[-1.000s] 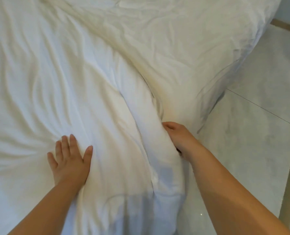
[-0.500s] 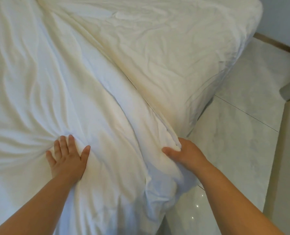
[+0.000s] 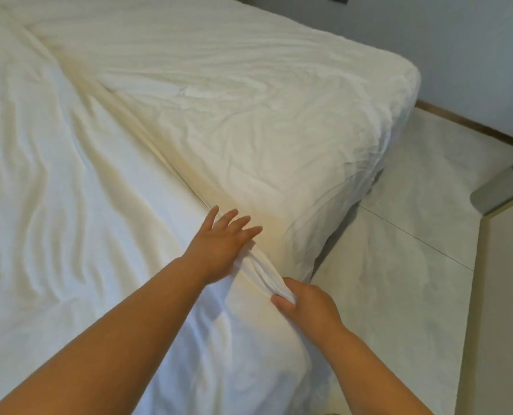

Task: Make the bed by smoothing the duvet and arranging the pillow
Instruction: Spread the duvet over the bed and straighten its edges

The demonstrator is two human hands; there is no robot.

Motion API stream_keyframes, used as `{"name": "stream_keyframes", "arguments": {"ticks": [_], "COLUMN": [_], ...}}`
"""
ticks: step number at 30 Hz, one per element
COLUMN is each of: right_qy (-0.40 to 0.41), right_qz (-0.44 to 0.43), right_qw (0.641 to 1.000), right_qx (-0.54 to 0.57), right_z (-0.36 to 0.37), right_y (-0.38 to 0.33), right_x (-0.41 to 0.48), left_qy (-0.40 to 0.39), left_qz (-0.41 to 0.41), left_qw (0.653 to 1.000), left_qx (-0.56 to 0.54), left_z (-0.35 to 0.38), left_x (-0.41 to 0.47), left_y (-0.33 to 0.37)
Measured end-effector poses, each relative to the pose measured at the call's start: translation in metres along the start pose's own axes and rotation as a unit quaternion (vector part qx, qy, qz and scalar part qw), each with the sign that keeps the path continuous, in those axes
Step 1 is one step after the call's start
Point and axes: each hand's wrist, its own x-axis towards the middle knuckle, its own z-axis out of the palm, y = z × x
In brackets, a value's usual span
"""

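l hand (image 3: 219,247) moved to duvet (image 3: 69,175) edge, flat, fingers spread; r hand (image 3: 306,307) pinching it.

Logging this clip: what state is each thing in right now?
Duvet: spread on the bed, wrinkled, its edge bunched at the bed's side.
Sheet: uncovered, creased.
Left hand: open, flat on the duvet.
Right hand: grip shut on the duvet's edge.
Pillow: none in view.

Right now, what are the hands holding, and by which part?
Right hand pinches the duvet by its bunched edge at the bedside. Left hand holds nothing; it lies open on the duvet.
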Motion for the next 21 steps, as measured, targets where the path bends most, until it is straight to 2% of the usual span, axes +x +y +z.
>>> {"name": "stream_keyframes", "arguments": {"ticks": [1, 2, 3, 5, 9, 10, 12, 14, 16, 18, 19, 21], "right_qy": [-0.012, -0.023, -0.034, -0.040, 0.010, 0.025, 0.036, 0.029, 0.003, -0.038, -0.063, -0.094], "right_qz": [-0.007, -0.019, -0.033, -0.067, -0.122, -0.123, -0.111, -0.082, -0.029, 0.038, 0.069, 0.102], "right_qw": [1.000, 0.999, 0.998, 0.995, 0.986, 0.985, 0.983, 0.991, 0.999, 0.999, 0.996, 0.990], "right_qx": [0.022, 0.037, 0.046, 0.067, 0.111, 0.120, 0.140, 0.105, 0.022, -0.007, -0.014, -0.010], "right_z": [-0.013, -0.027, -0.042, -0.075, -0.149, -0.167, -0.191, -0.191, -0.170, -0.140, -0.127, -0.116], "right_y": [0.010, 0.019, 0.029, 0.047, 0.069, 0.074, 0.086, 0.107, 0.136, 0.163, 0.172, 0.181], "right_x": [0.005, 0.009, 0.013, 0.022, 0.045, 0.054, 0.078, 0.107, 0.135, 0.157, 0.162, 0.168], "left_qy": [-0.064, -0.088, -0.080, -0.021, 0.210, 0.247, 0.262, 0.199, 0.055, -0.081, -0.119, -0.127], "left_qz": [-0.034, -0.068, -0.095, -0.128, -0.130, -0.135, -0.167, -0.192, -0.200, -0.216, -0.220, -0.201], "left_qw": [0.997, 0.994, 0.992, 0.989, 0.961, 0.951, 0.939, 0.951, 0.973, 0.970, 0.965, 0.967], "left_qx": [0.006, -0.008, -0.032, -0.075, -0.123, -0.125, -0.144, -0.140, -0.104, -0.079, -0.080, -0.091], "left_z": [0.000, -0.001, -0.007, -0.026, -0.071, -0.077, -0.080, -0.062, -0.024, 0.017, 0.034, 0.053], "left_x": [0.014, 0.026, 0.035, 0.056, 0.100, 0.113, 0.141, 0.172, 0.196, 0.210, 0.212, 0.217], "left_y": [0.010, 0.020, 0.029, 0.041, 0.051, 0.053, 0.059, 0.069, 0.079, 0.087, 0.090, 0.089]}}
